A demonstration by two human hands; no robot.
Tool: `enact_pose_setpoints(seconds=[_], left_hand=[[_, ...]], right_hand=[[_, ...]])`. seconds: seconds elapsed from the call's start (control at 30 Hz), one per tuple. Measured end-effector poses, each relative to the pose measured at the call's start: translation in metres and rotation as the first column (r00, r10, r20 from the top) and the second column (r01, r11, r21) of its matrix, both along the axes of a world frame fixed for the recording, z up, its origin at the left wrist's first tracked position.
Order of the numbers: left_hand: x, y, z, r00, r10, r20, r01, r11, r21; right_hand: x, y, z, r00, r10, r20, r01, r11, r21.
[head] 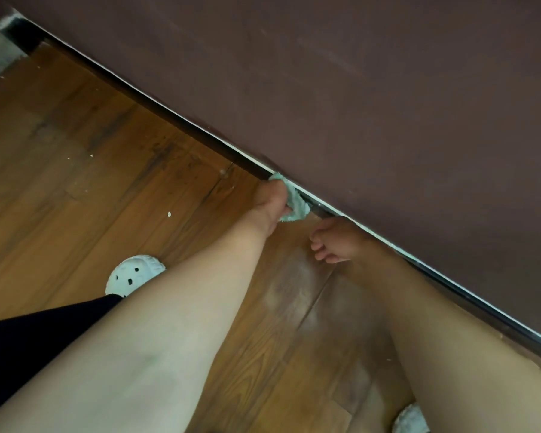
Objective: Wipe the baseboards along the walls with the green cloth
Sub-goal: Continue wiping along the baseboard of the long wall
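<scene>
I have the left hand [270,207] clutching the bunched cloth [296,205] tight against the baseboard [169,119] so the wipe bites, while the right hand [334,240], loosely curled and holding nothing, sits just beside it, probably for balance.

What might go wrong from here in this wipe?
The cloth is bunched small in the left hand, so it may miss parts of the baseboard. The right hand sits against the baseboard close beside it; a stroke that way would likely bump it.
</scene>
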State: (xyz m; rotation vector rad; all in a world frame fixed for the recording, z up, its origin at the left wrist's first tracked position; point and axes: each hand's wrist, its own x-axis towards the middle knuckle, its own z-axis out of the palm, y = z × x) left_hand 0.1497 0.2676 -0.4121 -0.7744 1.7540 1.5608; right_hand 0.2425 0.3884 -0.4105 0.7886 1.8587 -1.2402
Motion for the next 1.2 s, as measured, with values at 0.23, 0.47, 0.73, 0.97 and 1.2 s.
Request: enact_pose_setpoints(seconds=[0.23, 0.47, 0.73, 0.97, 1.2], left_hand=[[-0.016, 0.003, -0.051, 0.996, 0.086, -0.011, -0.087, 0.988, -0.131], [0.040, 0.036, -0.013, 0.997, -0.031, 0.070, 0.027, 0.998, 0.049], [0.028, 0.029, -0.032, 0.976, 0.210, -0.062, -0.212, 0.976, -0.037], [0.085, 0.067, -0.011, 0.994, 0.098, 0.047, -0.102, 0.990, 0.101], [0.059, 0.033, -0.007, 0.973, 0.196, -0.124, -0.189, 0.980, 0.068]], right_hand=[[0.012, 0.010, 0.003, 0.993, -0.116, -0.025, 0.115, 0.993, -0.029], [0.025, 0.019, 0.013, 0.992, -0.109, -0.062, 0.106, 0.993, -0.055], [0.032, 0.042, 0.039, 0.973, -0.198, -0.121, 0.188, 0.978, -0.096], [0.072, 0.061, 0.032, 0.977, -0.201, -0.078, 0.196, 0.979, -0.059], [0.075, 0.064, 0.034, 0.978, -0.188, -0.092, 0.187, 0.982, -0.024]])
